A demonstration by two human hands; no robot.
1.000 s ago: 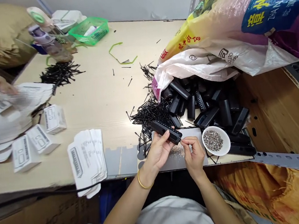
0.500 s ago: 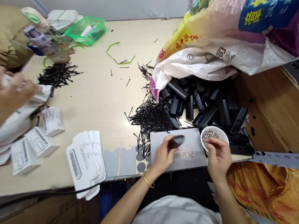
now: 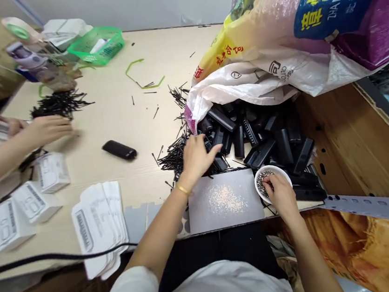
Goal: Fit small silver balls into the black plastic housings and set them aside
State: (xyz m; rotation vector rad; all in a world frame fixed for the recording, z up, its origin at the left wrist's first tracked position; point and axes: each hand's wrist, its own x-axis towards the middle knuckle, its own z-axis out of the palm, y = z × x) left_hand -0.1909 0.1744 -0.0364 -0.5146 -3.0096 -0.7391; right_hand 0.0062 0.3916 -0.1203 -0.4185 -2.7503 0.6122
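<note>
My left hand [image 3: 196, 159] reaches over the heap of thin black sticks [image 3: 173, 157], thumb spread away from the fingers, with nothing seen in its grasp. Just right of it lie several black oblong cases [image 3: 239, 141]. My right hand [image 3: 282, 197] dips its pinched fingertips into a white bowl [image 3: 286, 171] of small shiny metal pieces [image 3: 262, 181]; whatever the fingertips hold is hidden. Between my hands, a grey mat [image 3: 202, 213] carries a scatter of tiny pale bits [image 3: 227, 199]. One black case [image 3: 119, 150] rests alone on the table, left of my left hand.
At left, a co-worker's hands [image 3: 50, 128] are beside white boxes [image 3: 52, 171] and another stick pile [image 3: 61, 104]. Flat white cartons [image 3: 99, 222] overhang the front edge. A printed plastic bag [image 3: 267, 48] covers the back right. A green basket [image 3: 99, 46] stands behind.
The black case left my left hand and lies on the table to the left. That hand moved up to the sticks. My right hand lowered its fingertips into the bowl.
</note>
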